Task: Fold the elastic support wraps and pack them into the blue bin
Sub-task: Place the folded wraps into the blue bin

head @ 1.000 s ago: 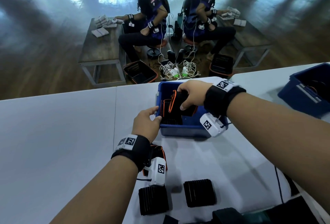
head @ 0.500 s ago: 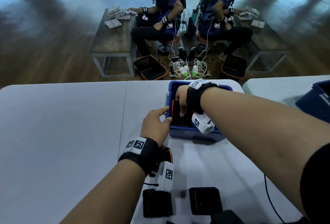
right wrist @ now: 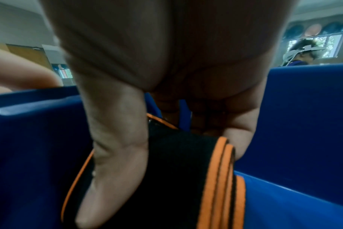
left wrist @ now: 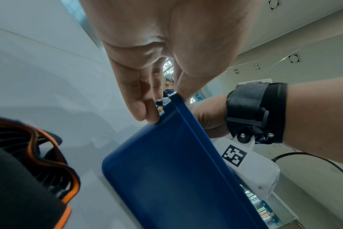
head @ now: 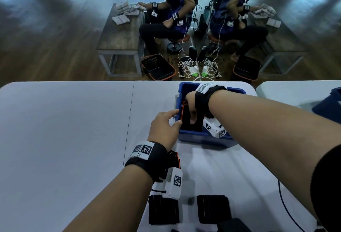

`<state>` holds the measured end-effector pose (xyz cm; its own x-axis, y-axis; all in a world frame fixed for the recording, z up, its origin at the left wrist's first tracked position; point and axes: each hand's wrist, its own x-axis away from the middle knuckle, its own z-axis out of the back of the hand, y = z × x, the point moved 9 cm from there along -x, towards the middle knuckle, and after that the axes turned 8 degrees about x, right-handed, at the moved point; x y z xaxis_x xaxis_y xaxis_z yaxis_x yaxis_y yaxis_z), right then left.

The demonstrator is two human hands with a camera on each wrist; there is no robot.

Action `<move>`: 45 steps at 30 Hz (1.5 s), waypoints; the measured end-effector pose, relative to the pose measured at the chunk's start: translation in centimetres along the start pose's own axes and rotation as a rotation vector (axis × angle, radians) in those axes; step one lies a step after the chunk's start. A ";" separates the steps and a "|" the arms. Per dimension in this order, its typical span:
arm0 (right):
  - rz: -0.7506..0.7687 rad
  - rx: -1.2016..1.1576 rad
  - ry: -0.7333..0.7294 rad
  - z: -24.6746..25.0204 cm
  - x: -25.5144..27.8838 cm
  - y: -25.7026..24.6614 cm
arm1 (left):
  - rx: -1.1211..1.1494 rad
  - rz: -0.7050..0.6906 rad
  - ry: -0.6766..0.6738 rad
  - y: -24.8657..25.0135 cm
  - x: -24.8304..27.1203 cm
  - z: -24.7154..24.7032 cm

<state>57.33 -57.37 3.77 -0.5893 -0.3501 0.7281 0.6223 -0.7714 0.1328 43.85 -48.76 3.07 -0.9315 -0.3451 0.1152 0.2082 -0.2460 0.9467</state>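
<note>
Wide bare white table (head: 64, 130) across the left half of the frame, rounded far corner at left edge, open room there. At lower centre, left hand (head: 164, 128) reaching up to the blue bin (head: 204, 137), fingers straight against its near-left corner, thumb on the rim, nothing clamped. Just below that wrist, a loose wrap with orange trim (head: 175, 158); along the bottom edge, two folded black wraps (head: 163, 209) side by side, slightly apart. Right of centre, near the table's far edge, bin standing with free space at its right end. Inside its left end, folded black wrap with orange edging (right wrist: 186, 170), upright against the wall, pinched between thumb and curled fingers of right hand (head: 191, 102). At far right edge, part of a second blue bin (head: 330, 104).
</note>
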 end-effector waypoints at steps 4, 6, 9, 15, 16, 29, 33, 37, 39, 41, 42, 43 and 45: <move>0.020 -0.098 0.012 0.1 0.2 0.6 | -0.011 0.006 0.008 0.3 0.1 0.2; 0.036 -0.127 0.043 0.4 0.1 1.0 | -0.039 0.005 0.016 0.6 0.2 0.3; 0.040 -0.160 0.104 1.2 1.2 1.7 | -0.083 0.000 0.013 1.4 0.4 0.5; 0.003 -0.301 0.270 2.2 5.6 4.5 | -0.111 0.034 -0.061 2.2 -0.2 0.6; 0.001 -0.322 0.308 2.3 6.8 5.1 | -0.107 0.048 -0.077 2.2 -0.5 0.5; 0.187 -0.599 0.161 -14.4 19.2 2.1 | -0.035 0.092 -0.128 2.6 -4.4 -2.2; 0.173 -0.498 0.113 -20.7 17.2 0.0 | -0.023 0.066 -0.186 2.8 -4.3 -3.2; 0.203 -0.514 0.060 -23.6 16.2 -1.9 | -0.138 0.019 -0.248 3.4 -3.8 -4.4; 0.222 -0.481 0.027 -24.5 15.8 -2.9 | -0.170 0.009 -0.269 3.4 -3.7 -4.9; 0.232 -0.458 0.001 -25.2 15.5 -3.5 | -0.187 -0.012 -0.287 3.4 -3.6 -5.4; 0.232 -0.456 -0.005 -25.4 15.3 -3.6 | -0.192 -0.023 -0.293 3.3 -3.6 -5.6; 0.233 -0.462 -0.009 -25.6 15.2 -3.7 | -0.198 -0.033 -0.295 3.3 -3.6 -5.8; 0.234 -0.486 -0.012 -25.7 15.0 -3.8 | -0.214 -0.047 -0.291 3.2 -3.5 -6.1</move>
<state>32.87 -73.35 -3.06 -0.4559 -0.5385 0.7086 0.4245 -0.8313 -0.3587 49.57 -53.86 3.88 -0.9811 -0.0643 0.1826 0.1918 -0.4499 0.8723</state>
